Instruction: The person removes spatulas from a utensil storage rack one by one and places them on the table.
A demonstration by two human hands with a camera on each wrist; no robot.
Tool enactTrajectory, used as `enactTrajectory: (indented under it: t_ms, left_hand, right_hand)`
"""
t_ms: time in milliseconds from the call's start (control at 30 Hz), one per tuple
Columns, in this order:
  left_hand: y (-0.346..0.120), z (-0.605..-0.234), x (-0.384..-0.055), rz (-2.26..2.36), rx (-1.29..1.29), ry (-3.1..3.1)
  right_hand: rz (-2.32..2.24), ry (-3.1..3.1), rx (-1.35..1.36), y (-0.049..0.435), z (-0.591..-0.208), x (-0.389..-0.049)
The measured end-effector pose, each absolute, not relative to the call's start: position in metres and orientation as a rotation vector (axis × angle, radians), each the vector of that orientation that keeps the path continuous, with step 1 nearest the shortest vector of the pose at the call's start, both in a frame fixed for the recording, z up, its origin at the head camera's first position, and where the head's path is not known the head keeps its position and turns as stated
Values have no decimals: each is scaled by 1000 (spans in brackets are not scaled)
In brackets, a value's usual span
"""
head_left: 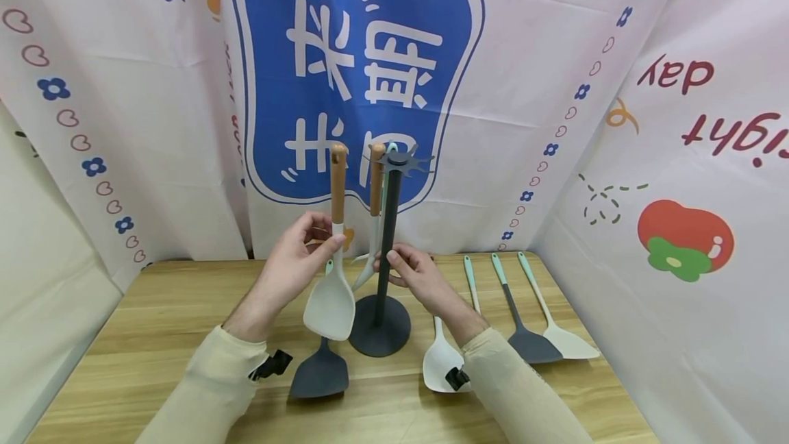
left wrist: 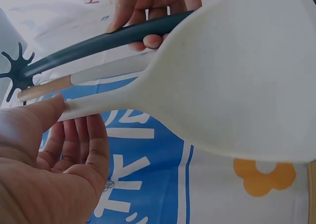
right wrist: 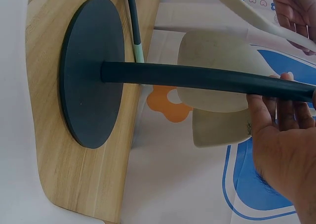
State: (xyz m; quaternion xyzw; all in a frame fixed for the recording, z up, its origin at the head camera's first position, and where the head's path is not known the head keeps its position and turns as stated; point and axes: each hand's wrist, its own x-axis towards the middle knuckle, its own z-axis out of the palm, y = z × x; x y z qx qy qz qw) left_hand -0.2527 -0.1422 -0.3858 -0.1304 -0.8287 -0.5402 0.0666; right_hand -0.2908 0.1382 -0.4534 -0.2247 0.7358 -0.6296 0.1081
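Upright in my left hand is a white turner with a wooden handle; thumb and fingers pinch its white shaft just below the wood. Its broad head points down, left of a dark utensil stand. My right hand grips the stand's pole, thumb in front and fingers behind. The stand's round base sits on the table, and a ring of hooks tops the pole. Behind the pole hang another wooden-handled utensil and a mint-handled one, partly hidden. Two pale heads show in the right wrist view.
A dark turner lies on the wooden table in front of the stand. To the right lie a white turner, a second dark turner and a pale turner. A printed cloth hangs behind the table.
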Motion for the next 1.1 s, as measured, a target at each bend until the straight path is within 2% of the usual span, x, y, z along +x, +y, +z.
enactTrajectory:
  t_ms: [1100]
  left_hand:
    - [-208, -415, -242, -1482, -288, -2577]
  right_hand:
    - [-1872, 2141, -650, 138, -455, -292]
